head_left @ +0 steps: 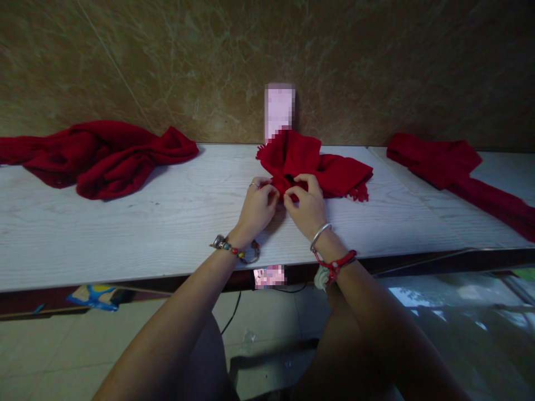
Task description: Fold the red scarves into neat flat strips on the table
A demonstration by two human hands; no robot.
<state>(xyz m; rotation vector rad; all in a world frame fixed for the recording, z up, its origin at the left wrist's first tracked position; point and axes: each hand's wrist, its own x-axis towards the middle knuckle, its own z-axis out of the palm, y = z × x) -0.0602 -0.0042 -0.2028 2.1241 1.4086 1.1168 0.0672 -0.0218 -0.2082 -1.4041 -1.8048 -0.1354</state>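
Note:
A red fringed scarf (292, 153) lies bunched at the middle of the white table, its tasselled ends spread to the upper left and the right. My left hand (259, 205) is closed, thumb and fingers pinching the scarf's near edge. Right beside it, my right hand (307, 203) pinches the same gathered part. Between the hands a small dark spot shows in the folds; I cannot tell what it is. The fingertips partly hide the gathered cloth.
Another crumpled red cloth (112, 159) lies at the left, and a long red cloth (443, 164) at the right. A blurred pink object (279, 108) leans against the brown marbled wall (188, 67). Below the front edge of the white table (167, 239) sits a blue packet (95, 297).

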